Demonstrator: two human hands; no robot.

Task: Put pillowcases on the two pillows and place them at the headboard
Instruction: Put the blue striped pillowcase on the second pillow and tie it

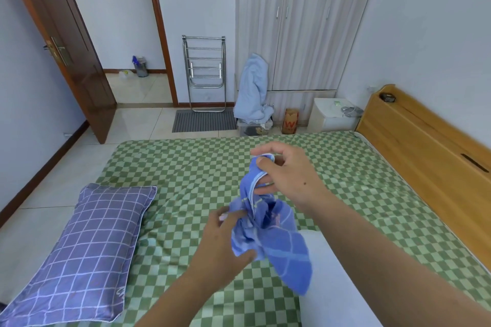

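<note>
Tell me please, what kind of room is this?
Most likely a home bedroom: a bed with a green checked cover and wooden headboard, a cased pillow on it, and a tall wardrobe by the wall.

I hold the pillowcase (268,231) above the bed (186,167), my right hand (284,170) pinching its upper edge, my left hand (225,244) gripping lower down. A bare pillow (326,281) lies beneath my right forearm. The cased pillow (79,252) lies on the bed's left side. The headboard (425,141) stands to my right, the wardrobe (305,21) beyond the bed.
</note>
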